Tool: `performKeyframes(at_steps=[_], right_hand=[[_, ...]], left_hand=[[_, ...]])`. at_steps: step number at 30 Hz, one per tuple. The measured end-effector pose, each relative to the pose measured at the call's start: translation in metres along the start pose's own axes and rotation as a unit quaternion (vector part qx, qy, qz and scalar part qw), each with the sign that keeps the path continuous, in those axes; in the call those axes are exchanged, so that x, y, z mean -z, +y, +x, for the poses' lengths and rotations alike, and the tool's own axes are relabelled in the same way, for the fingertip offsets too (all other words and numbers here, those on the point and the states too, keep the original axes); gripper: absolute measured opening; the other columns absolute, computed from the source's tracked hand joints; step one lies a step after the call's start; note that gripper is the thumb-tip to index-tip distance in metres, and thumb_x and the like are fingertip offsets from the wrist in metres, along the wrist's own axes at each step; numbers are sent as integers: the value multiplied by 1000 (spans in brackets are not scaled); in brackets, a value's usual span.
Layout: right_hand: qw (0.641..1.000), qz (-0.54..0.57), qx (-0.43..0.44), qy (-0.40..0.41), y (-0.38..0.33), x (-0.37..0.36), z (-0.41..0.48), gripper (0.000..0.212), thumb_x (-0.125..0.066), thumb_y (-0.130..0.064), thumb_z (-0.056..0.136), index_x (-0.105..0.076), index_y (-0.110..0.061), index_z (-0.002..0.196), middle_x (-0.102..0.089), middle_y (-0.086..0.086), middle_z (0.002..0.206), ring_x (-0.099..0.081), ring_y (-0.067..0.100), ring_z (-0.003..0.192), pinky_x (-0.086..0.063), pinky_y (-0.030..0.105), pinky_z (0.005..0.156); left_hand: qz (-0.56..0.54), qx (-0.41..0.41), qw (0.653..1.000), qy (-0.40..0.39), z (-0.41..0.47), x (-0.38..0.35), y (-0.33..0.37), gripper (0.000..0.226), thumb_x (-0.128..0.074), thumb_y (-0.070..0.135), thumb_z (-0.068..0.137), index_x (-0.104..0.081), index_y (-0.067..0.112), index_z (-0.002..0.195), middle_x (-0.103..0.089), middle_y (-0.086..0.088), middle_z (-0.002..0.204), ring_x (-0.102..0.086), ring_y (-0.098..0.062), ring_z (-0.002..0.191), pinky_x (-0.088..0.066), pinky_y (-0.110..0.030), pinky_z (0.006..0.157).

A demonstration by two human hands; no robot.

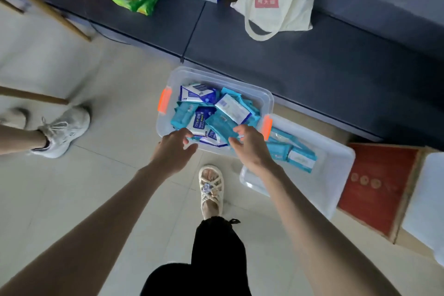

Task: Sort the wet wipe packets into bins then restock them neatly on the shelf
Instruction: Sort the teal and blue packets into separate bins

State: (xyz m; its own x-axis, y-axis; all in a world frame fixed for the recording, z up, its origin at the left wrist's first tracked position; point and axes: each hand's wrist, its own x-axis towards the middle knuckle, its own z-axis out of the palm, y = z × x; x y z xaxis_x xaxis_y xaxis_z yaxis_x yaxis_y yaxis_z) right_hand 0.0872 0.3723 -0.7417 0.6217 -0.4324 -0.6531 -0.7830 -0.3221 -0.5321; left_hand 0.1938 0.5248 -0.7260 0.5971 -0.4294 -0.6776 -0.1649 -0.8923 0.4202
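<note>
Two hands are held at the near rim of a clear bin [163,125]. A teal packet [219,125] is pinched by the right hand [252,149]. The left hand [171,149] is curled beside it, its hold not discernible. Wet wipe packets [230,108] are heaped in this bin. Further packets [300,158] are laid in a second bin [336,175], near right.

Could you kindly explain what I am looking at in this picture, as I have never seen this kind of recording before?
There is no machine here. A person wears a camera on the head, so this single view looks down along both bare arms. Two clear bins stand on the tiled floor. The fuller bin is piled with wet wipe packets, and the second bin beside it holds a few. The right hand pinches a teal packet in the fuller bin. The left hand curls at that bin's near rim; whether it holds anything is unclear. A cream tote bag sits on the dark bench behind.
</note>
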Motion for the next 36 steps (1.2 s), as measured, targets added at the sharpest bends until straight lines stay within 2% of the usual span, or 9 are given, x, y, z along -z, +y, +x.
performKeyframes(at_steps=[4,9,15,19,23,26,29,33,36], right_hand=[[999,4,-38,-8,1,-41,64,37,-55,-21,95,-53,-4,128,-55,14,128,-55,26,116,-42,34,98],[995,3,-100,4,29,-91,134,41,-57,-24,94,-51,-5,131,-53,13,134,-49,25,124,-33,28,102],[982,-61,-171,44,69,-138,194,53,-52,-38,95,-40,-14,141,-34,9,147,-28,29,137,-24,43,112],[977,-44,-194,76,87,-153,214,65,-62,-41,88,-34,-16,140,-24,10,144,-26,30,136,-18,42,112],[966,12,-245,76,99,-152,219,73,-75,-52,72,-42,-16,127,-45,5,128,-45,26,121,-28,39,102],[961,92,-247,82,106,-149,215,48,-76,-48,72,-61,-17,106,-65,0,105,-60,21,99,-46,33,85],[950,181,-227,116,109,-141,204,23,-75,-35,78,-64,-16,83,-64,1,81,-60,19,78,-42,25,60],[930,310,-162,117,101,-139,191,11,-71,-14,84,-64,-22,89,-68,-6,85,-64,13,80,-51,28,74],[913,363,-141,122,94,-142,190,18,-71,-9,83,-63,-25,86,-68,-10,84,-65,3,75,-53,15,64]], left_hand=[[-73,66,995,-9,70,-12,-37,25,-60,20,91,-60,7,112,-65,-10,110,-57,-17,94,-39,-25,78],[-103,103,989,-19,158,-43,-79,31,-59,22,90,-57,9,119,-62,-11,119,-56,-24,109,-39,-28,83],[-102,79,991,-35,239,-84,-119,47,-48,31,97,-37,14,140,-42,-10,140,-48,-25,120,-38,-26,75],[-114,86,989,-23,272,-105,-134,48,-47,38,96,-35,14,135,-39,-8,132,-48,-29,115,-48,-47,92],[-120,94,988,13,278,-116,-136,50,-56,40,90,-33,15,127,-43,-7,122,-47,-29,113,-46,-51,94],[-131,115,985,13,274,-111,-132,67,-70,40,80,-36,9,128,-51,-8,122,-51,-27,111,-47,-48,93],[-149,112,982,-25,263,-107,-131,59,-75,44,74,-53,11,117,-64,-5,109,-63,-25,97,-55,-46,81],[-228,99,967,-51,248,-110,-127,40,-62,43,86,-54,15,113,-65,-6,105,-65,-24,95,-57,-44,80],[-251,48,966,-51,251,-109,-119,42,-61,49,82,-54,17,108,-58,-7,112,-60,-24,103,-55,-43,83]])
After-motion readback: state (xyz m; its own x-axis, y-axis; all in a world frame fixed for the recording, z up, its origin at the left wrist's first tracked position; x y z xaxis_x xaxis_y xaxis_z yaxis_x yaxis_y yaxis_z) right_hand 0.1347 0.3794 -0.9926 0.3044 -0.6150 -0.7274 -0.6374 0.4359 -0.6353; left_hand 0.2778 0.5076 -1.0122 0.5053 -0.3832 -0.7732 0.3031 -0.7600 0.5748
